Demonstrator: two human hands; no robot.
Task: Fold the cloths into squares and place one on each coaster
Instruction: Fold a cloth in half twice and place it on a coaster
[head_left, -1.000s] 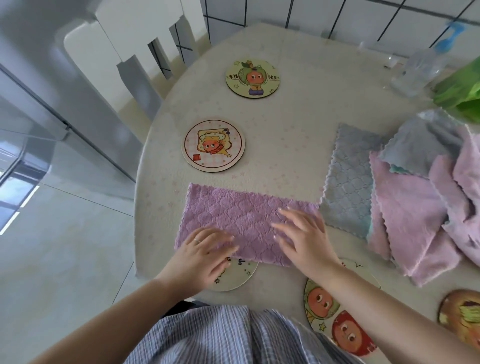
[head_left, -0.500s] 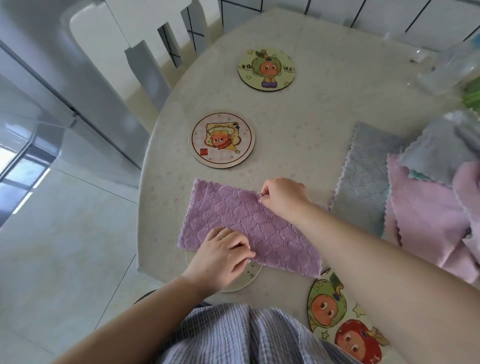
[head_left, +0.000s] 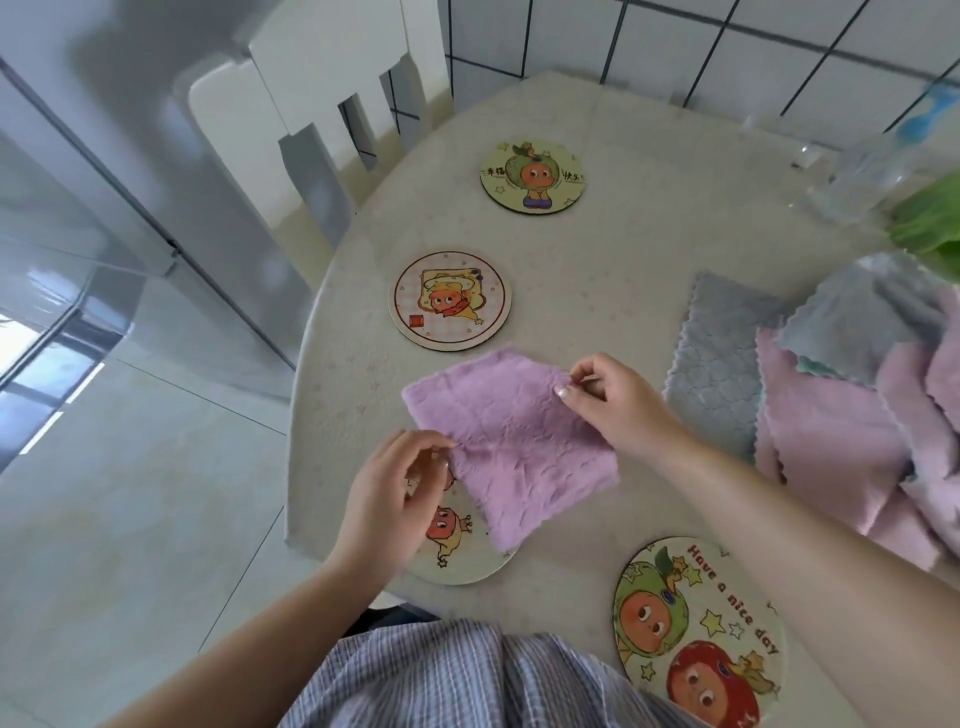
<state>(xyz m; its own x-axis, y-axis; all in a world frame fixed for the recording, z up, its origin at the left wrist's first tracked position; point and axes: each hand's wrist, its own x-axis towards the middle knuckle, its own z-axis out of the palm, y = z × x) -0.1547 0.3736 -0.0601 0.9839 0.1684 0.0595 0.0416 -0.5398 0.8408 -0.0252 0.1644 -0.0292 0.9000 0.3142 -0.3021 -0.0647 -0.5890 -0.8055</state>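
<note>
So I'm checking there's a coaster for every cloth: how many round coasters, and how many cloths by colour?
Round cartoon coasters: 4
Purple cloth, held: 1
Grey cloths: 2
Pink cloths: at least 2, heaped
Total: 9 or more

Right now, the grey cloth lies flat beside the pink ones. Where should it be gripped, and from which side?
Probably pinch the far left corner of the grey cloth, coming from the open table on its left. That corner and the left scalloped edge lie bare and flat, while the pink cloth overlaps its right side, so a pull from the right would likely drag the pile.
</note>
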